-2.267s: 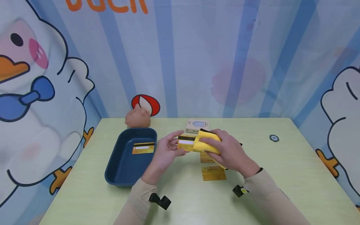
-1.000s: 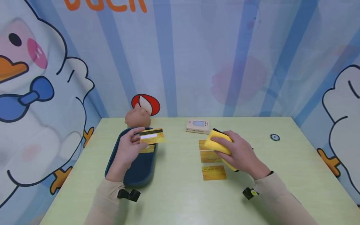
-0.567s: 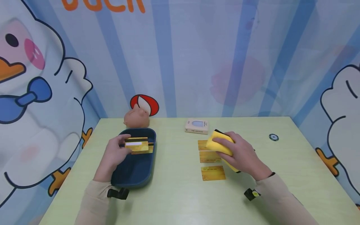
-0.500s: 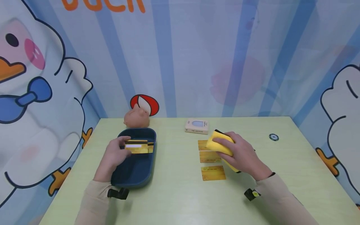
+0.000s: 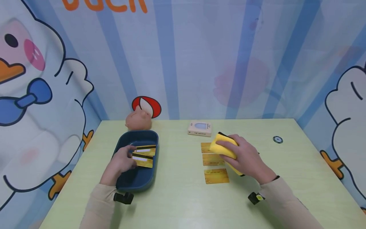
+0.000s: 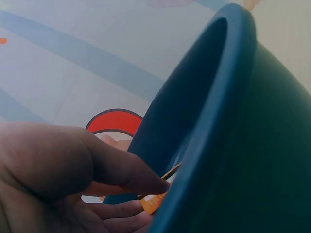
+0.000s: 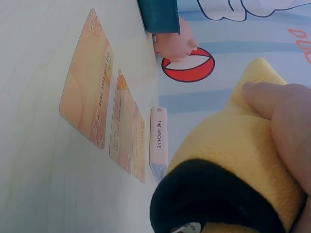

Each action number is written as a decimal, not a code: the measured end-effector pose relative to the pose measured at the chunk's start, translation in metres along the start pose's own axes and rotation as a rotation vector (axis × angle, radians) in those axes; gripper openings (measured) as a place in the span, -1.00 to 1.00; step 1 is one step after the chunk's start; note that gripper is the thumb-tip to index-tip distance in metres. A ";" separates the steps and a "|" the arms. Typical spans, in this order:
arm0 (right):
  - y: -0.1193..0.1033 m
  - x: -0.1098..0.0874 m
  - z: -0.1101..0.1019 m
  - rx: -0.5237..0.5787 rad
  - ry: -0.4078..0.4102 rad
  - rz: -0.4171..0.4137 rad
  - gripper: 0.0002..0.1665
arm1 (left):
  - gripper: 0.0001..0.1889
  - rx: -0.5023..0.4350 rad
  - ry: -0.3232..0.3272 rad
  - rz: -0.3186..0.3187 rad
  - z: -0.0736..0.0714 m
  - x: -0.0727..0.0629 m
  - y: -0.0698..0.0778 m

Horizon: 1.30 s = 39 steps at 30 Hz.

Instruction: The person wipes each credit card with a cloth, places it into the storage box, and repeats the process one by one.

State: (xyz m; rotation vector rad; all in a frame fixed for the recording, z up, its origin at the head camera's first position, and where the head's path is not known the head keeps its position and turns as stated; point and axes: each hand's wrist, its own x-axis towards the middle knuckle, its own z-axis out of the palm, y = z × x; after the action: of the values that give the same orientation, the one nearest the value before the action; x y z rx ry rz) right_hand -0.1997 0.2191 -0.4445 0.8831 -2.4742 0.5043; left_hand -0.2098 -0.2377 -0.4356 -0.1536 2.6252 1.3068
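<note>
Firstly, one printed backdrop, blue-striped, hung behind the work. One pale table, bearing every item below. One blue tray, at left; its raised walls presumably keep flat contents from sliding off. One right hand, gripping a yellow cloth with black edging, bunched above the table cards, probably to give the fingers a thick wad to hold. One left hand, reaching into the tray, thumb and fingers pinching the near card at its left end, which leaves most of its striped face uncovered. One pink pig figure, behind the tray. One small box, lettered THE ARCHIVE, near the back edge. One far card, in the tray just beyond the pinched one, stripe up. Three table cards, in a column, number side up, the farthest partly hidden. One round chip, well apart at right, seemingly out of the way.
</note>
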 end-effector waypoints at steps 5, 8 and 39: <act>0.000 0.000 -0.001 -0.001 -0.002 0.000 -0.39 | -0.27 0.053 -0.014 -0.022 0.002 -0.001 0.003; 0.000 0.000 -0.001 0.000 0.002 0.000 -0.39 | -0.28 0.102 -0.010 -0.018 0.002 -0.002 0.004; -0.001 0.001 -0.002 0.000 -0.018 0.002 -0.35 | -0.42 0.316 -0.013 -0.042 -0.004 -0.004 0.010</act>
State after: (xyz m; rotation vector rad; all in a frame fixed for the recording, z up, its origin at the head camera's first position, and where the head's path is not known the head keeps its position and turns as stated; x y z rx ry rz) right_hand -0.1992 0.2190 -0.4418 0.8883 -2.4913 0.4992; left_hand -0.2086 -0.2353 -0.4245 -0.1486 2.7577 0.8609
